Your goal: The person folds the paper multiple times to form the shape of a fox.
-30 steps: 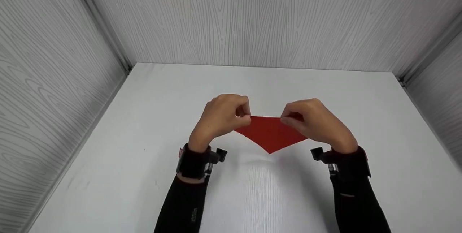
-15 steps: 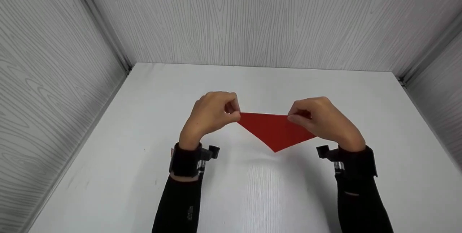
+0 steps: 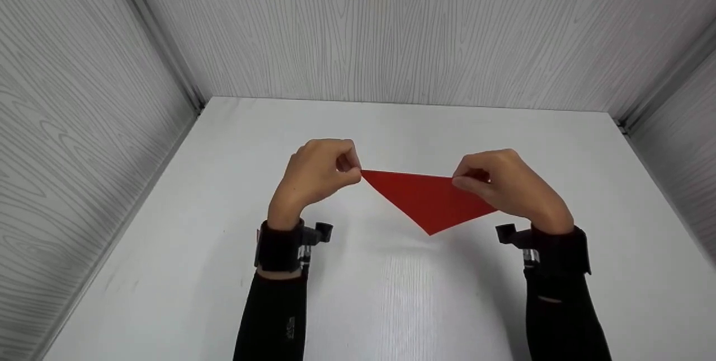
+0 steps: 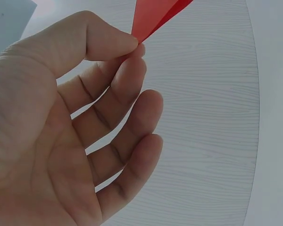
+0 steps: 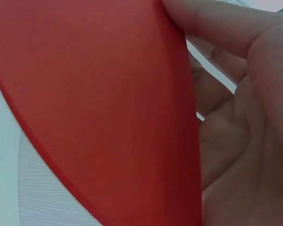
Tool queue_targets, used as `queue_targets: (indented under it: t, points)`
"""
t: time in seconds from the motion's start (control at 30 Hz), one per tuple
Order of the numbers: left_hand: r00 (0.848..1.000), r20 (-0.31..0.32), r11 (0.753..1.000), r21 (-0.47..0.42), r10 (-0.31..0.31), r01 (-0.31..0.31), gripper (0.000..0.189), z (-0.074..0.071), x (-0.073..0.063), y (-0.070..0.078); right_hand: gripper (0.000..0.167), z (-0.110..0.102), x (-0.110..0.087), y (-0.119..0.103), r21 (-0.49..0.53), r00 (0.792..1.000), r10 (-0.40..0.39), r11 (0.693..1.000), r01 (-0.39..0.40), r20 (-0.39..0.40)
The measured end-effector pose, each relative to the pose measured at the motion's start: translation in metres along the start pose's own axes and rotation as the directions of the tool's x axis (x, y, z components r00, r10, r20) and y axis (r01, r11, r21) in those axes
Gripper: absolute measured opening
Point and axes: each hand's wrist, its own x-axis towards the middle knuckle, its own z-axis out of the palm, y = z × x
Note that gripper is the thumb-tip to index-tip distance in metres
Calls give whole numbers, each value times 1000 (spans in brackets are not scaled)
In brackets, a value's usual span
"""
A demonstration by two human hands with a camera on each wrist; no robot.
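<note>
A sheet of red paper (image 3: 425, 200) hangs above the white table, its upper edge stretched between both hands and one point hanging down toward me. At its left corner, my left hand (image 3: 313, 173) pinches the tip between thumb and forefinger. The left wrist view shows that narrow red tip (image 4: 153, 16) under the thumb, with the other fingers loosely bent below. My right hand (image 3: 512, 184) pinches the upper edge farther right, and part of the paper passes behind that hand. In the right wrist view the paper (image 5: 99, 108) fills much of the picture and covers some of the fingers.
The white table (image 3: 369, 316) spreads under both hands, with soft shadows on it. A grey wood-grain panel (image 3: 391, 31) rises at the back, and similar panels (image 3: 67, 126) stand at the left and right sides. Each wrist wears a black strap with a small camera mount (image 3: 282, 246).
The left hand has slid left and slightly up, out to the paper's corner, so more red shows between the hands. The right hand has shifted a little right.
</note>
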Motion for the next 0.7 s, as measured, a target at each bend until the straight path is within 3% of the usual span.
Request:
queue_targets:
  t: [0.2, 0.33, 0.5, 0.7]
  points:
    - [998, -68, 999, 42, -17, 20, 11, -4, -2, -6, 19, -3, -2, 3, -24, 1000, -3, 1000, 2, -20]
    - [993, -120, 1000, 20, 16, -14, 9, -4, -1, -7, 19, -6, -5, 5, -32, 999, 14, 999, -15, -29]
    - [997, -43, 997, -51, 63, -65, 8, 2, 1, -2, 17, -5, -5, 3, -18, 999, 42, 999, -42, -10]
    - [994, 26, 993, -55, 107, -106, 5, 9, 3, 1, 14, -3, -6, 1, -6, 999, 53, 999, -53, 5]
